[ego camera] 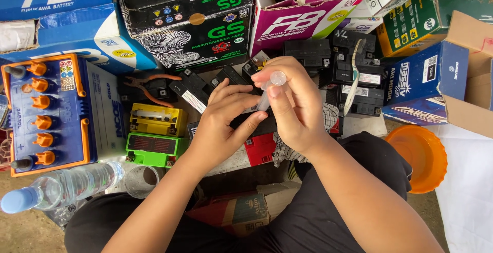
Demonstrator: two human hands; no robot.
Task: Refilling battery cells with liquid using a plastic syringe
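Head view: I see the right hand raised over the middle of the work area, fingers closed around a small clear plastic tube — its round open end faces the camera, held between thumb and forefingers. The left hand sits just beside it, fingers loosely curled and touching the lower end of the tube; I cannot tell whether it grips the tube or merely steadies it. Beneath both hands lie several small black batteries and a red one, partly hidden.

To the left I note a yellow battery above a green battery, touching, and further left a large blue battery with orange caps. A clear water bottle lies on its side at lower left. An orange bowl rests at right — beside stacked cardboard boxes.
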